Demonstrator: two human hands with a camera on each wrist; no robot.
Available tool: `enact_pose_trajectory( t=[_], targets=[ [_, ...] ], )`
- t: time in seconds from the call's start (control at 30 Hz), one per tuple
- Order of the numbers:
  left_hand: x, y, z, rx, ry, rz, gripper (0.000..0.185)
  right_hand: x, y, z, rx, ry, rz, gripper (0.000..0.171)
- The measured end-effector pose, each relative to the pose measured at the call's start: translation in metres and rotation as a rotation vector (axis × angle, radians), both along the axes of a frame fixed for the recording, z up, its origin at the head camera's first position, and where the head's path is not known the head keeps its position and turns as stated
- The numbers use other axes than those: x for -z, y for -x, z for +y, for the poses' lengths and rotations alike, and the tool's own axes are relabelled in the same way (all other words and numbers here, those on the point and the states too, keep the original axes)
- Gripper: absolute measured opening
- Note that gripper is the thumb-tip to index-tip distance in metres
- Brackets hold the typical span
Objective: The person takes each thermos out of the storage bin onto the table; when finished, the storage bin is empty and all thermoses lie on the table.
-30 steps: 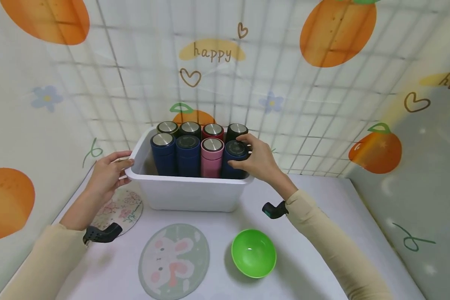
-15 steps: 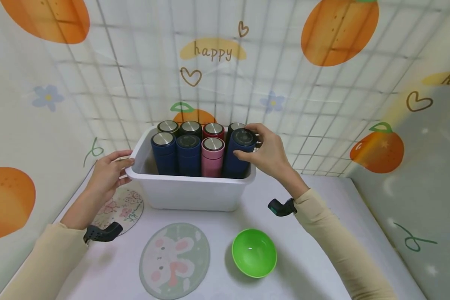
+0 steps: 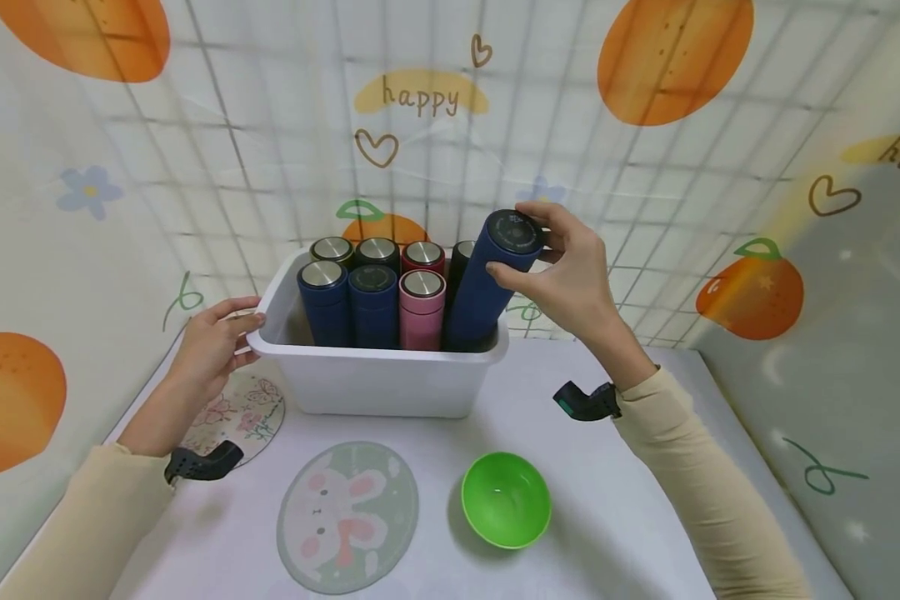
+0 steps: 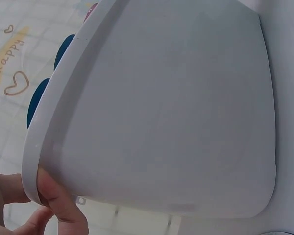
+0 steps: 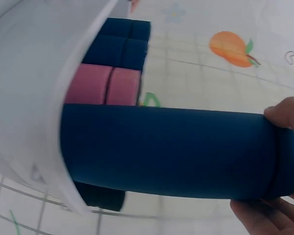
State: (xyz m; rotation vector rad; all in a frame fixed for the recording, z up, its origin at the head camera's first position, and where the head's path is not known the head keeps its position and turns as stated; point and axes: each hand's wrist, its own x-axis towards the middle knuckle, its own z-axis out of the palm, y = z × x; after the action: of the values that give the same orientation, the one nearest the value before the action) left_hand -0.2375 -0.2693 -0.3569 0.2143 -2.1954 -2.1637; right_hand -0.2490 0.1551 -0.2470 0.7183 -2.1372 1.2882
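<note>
Eight flasks stand in or rise out of the white bin (image 3: 375, 387), in two rows of four. The front row has three navy ones and one pink flask (image 3: 422, 308); the back row shows a dark green one, a black one, a red one and another black one, the last mostly hidden. The right hand (image 3: 570, 271) is clenched around the top of the navy flask (image 3: 487, 279) at the front right corner, thumb and fingers wrapped about its dark cap. That flask is tilted to the right and stands high above its neighbours, its lower end still inside the bin.

The left hand (image 3: 213, 350) grips the bin's left rim, fingers over the edge and thumb beneath, as the left wrist view shows.

On the tabletop (image 3: 607, 517) in front of the bin lie two round mats and one bowl: a bunny mat (image 3: 348, 517), a floral mat (image 3: 243, 412) partly covered by the left wrist, and a green bowl (image 3: 506, 500).

The bottoms of all the flasks are hidden by the bin wall. In the right wrist view the raised flask fills most of the picture and only fingertips show at its cap end.
</note>
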Motion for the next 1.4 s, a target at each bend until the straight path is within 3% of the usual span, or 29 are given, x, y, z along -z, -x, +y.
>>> enact_pose_trajectory(
  t=[0.43,0.67,0.9,1.13,1.4],
  targets=[
    [0.0,0.002,-0.003,0.009,-0.066,-0.02,0.037,-0.041,-0.022,0.025,0.022,0.117,0.128,0.061],
    [-0.003,0.003,-0.006,0.007,-0.075,-0.015,0.037,-0.051,-0.027,0.047,0.118,0.112,0.132,0.061],
    [-0.004,0.004,-0.006,0.007,-0.083,-0.027,0.041,-0.049,-0.029,0.079,0.229,0.102,0.104,0.06],
    [-0.003,0.007,-0.004,0.015,-0.095,-0.027,0.04,-0.035,-0.031,0.114,0.354,0.09,0.031,0.06],
    [-0.001,0.008,-0.004,0.029,-0.09,-0.059,0.039,-0.016,-0.026,0.153,0.489,0.048,-0.145,0.065]
  ],
)
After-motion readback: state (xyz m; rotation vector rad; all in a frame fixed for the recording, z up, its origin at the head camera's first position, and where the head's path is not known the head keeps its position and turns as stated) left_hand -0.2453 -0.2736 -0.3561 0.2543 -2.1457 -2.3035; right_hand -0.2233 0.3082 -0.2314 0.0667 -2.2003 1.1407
